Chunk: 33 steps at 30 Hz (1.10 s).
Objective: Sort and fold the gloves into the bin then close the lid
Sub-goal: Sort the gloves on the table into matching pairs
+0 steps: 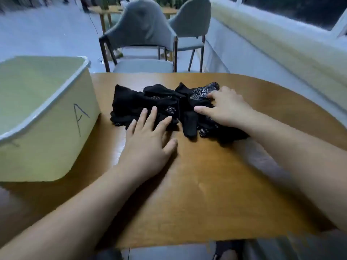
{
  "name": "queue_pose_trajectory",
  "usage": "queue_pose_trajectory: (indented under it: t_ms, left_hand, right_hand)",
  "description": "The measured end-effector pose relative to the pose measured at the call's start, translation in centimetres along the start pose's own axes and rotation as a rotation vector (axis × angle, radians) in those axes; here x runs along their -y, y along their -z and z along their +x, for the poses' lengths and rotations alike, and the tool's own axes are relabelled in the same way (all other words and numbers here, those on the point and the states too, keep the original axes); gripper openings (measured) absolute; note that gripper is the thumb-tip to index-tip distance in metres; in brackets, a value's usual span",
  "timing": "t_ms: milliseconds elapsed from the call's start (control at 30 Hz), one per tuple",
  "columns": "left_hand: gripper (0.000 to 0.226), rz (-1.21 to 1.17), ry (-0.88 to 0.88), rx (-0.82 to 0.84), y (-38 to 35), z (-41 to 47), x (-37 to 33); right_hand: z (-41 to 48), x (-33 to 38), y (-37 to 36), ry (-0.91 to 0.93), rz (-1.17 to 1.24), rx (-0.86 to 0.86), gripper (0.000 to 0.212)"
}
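The left hand (148,145), flat and released, pins the gloves (131,104) at centre frame so the right hand (223,107), pinching a dotted glove (199,92), can sort it.

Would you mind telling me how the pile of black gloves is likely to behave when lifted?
Probably floppy: the black gloves lie crumpled under the left hand and right hand. Likely light, as the fabric looks thin. Their white dots may add friction, so they may drag rather than slide on the table.
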<state>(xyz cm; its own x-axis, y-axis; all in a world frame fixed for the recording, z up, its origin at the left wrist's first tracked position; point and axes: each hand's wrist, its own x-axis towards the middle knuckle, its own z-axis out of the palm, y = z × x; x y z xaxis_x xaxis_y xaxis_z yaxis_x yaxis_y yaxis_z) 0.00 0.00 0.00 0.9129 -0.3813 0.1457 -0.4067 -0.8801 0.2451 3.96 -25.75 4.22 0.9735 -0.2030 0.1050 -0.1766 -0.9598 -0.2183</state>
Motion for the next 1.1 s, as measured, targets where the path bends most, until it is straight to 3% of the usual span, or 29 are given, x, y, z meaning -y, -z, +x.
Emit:
queue_pose_trajectory:
  t_ms: [133, 233, 333, 600, 967, 1100]
  left_hand:
    - [0.072, -0.112, -0.016, -0.016, 1.1, -0.4, -0.3]
    - [0.074, -0.194, -0.047, -0.051, 1.0, -0.6, 0.0]
    - [0.074, -0.306, -0.012, -0.097, 1.7, -0.9, 0.0]
    - [0.066, -0.343, 0.001, -0.155, 1.6, -1.5, -0.1]
    - [0.063, -0.515, -0.069, -0.368, 1.9, -2.6, 1.0]
    - [0.05, -0.64, -0.032, -0.499, 2.9, -3.8, 1.3]
  right_hand:
    - [-0.3, 1.7, -0.1, -0.145, 0.15, 0.058, 0.066]
    - [0.4, 1.7, -0.5, -0.208, 0.387, -0.014, 0.036]
    - [0.2, 1.6, -0.2, -0.198, 0.426, -0.13, 0.013]
    - [-1.9, 2.1, 1.9, 0.008, 0.405, -0.169, 0.011]
    - [-8.9, 7.4, 7.1, 0.054, 0.772, -0.343, 0.001]
    - [-11.5, 9.8, 7.7, 0.051, 0.955, -0.345, 0.004]
